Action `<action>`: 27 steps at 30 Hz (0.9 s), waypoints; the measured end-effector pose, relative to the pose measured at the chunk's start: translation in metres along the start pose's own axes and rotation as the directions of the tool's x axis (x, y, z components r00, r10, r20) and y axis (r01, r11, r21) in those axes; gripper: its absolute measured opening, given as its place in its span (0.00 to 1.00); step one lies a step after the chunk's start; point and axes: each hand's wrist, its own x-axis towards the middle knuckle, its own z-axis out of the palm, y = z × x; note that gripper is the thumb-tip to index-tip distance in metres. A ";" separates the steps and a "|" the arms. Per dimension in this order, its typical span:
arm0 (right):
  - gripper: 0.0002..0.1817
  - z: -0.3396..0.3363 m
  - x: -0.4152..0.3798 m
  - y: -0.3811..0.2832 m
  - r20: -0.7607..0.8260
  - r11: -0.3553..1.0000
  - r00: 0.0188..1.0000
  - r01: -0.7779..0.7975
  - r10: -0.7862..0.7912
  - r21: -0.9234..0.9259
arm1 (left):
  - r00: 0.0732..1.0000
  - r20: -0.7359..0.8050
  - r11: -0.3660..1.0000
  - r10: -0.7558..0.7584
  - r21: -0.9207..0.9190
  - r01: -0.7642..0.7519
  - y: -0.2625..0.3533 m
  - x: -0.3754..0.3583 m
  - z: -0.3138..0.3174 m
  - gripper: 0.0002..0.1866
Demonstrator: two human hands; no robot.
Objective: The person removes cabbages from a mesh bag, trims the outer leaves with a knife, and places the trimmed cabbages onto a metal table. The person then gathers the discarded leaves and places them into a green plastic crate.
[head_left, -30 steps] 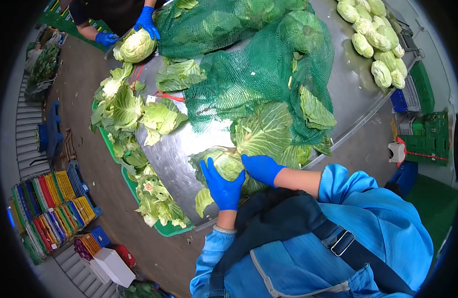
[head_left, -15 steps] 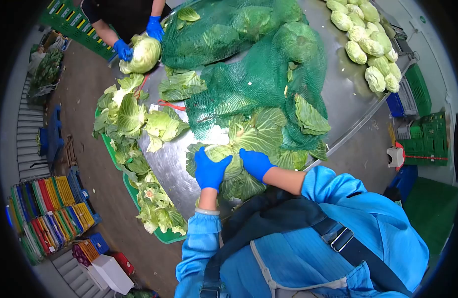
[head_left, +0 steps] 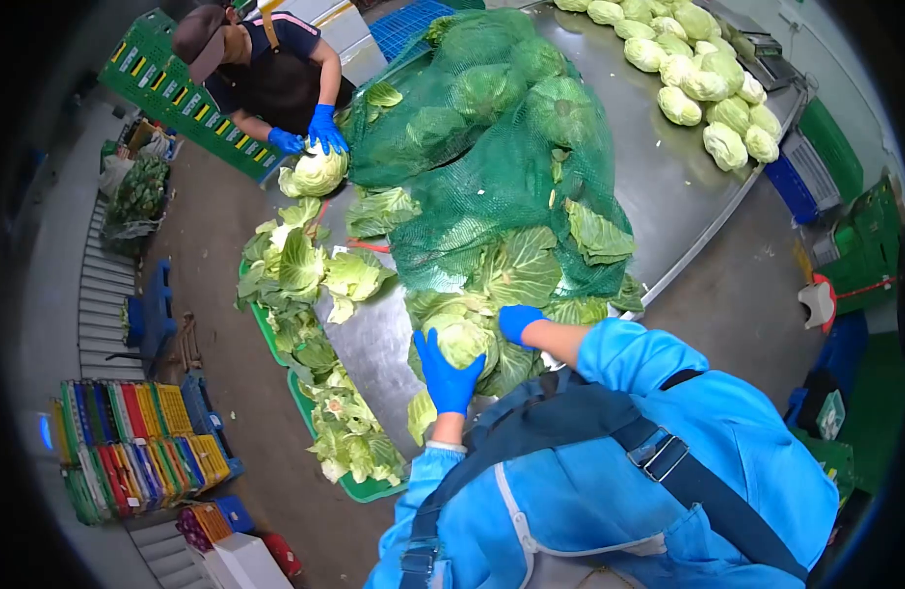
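My left hand, in a blue glove, lies spread on the lower left side of a pale green cabbage near the front of the metal table. My right hand, also gloved in blue, is at the right side of that cabbage with its fingers curled; whether they hold a leaf I cannot make out. Loose outer leaves lie behind and around the cabbage. Beyond them a green net bag with cabbages inside covers the middle of the table.
A co-worker in blue gloves handles another cabbage at the back left. Green crates of leaves stand along the table's left edge. Trimmed cabbages are piled at the back right of the metal table.
The head view has shifted. More of the cabbage shows between my hands. My right hand has moved away from its top, and its fingers are more curled.
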 end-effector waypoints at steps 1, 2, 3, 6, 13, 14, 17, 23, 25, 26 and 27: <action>0.15 0.014 0.003 0.010 -0.004 0.999 1.000 0.030 -0.030 0.041 | 0.997 -0.037 0.986 -0.075 -0.150 0.068 -0.024 -0.011 0.002 0.57; 0.16 0.030 0.010 0.020 -0.005 0.996 0.998 0.063 -0.063 0.068 | 0.985 -0.068 0.942 -0.160 -0.308 0.132 -0.046 -0.020 0.007 0.58; 0.16 0.024 -0.005 0.012 -0.011 0.999 1.000 0.023 -0.023 0.049 | 0.948 -0.046 0.831 -0.315 -0.495 0.252 -0.059 -0.028 0.008 0.59; 0.16 0.023 -0.032 -0.014 -0.094 0.988 0.993 -0.054 0.068 0.142 | 0.720 -0.013 0.492 -0.693 -0.739 0.460 -0.054 -0.035 0.009 0.51; 0.13 -0.081 -0.011 0.019 -0.330 0.991 0.938 0.071 -0.104 -0.111 | 0.738 0.349 -0.109 -0.578 -0.929 0.354 -0.089 -0.050 -0.027 0.38; 0.12 -0.086 -0.007 0.015 -0.426 0.994 0.902 0.020 -0.063 -0.104 | 0.770 0.263 -0.013 -0.582 -0.949 0.314 -0.069 -0.047 -0.034 0.39; 0.12 -0.082 -0.038 -0.042 -0.635 0.894 0.685 0.447 -0.358 -0.022 | 0.775 0.030 0.262 -0.631 -0.932 0.250 -0.038 -0.032 -0.027 0.42; 0.17 0.005 -0.016 -0.064 -0.430 0.905 0.861 0.381 -0.273 0.189 | 0.606 -0.087 0.344 -0.791 -0.882 0.322 -0.026 -0.028 0.036 0.46; 0.17 0.015 -0.009 -0.062 -0.347 0.950 0.917 0.266 -0.198 0.161 | 0.563 -0.068 0.299 -0.824 -0.896 0.329 -0.024 -0.034 0.047 0.47; 0.18 0.019 -0.002 -0.062 -0.362 0.959 0.916 0.242 -0.174 0.150 | 0.542 -0.057 0.278 -0.839 -0.900 0.336 -0.022 -0.035 0.047 0.47; 0.18 0.020 0.010 -0.062 -0.378 0.966 0.914 0.217 -0.151 0.140 | 0.525 -0.064 0.274 -0.849 -0.902 0.334 -0.030 -0.036 0.055 0.47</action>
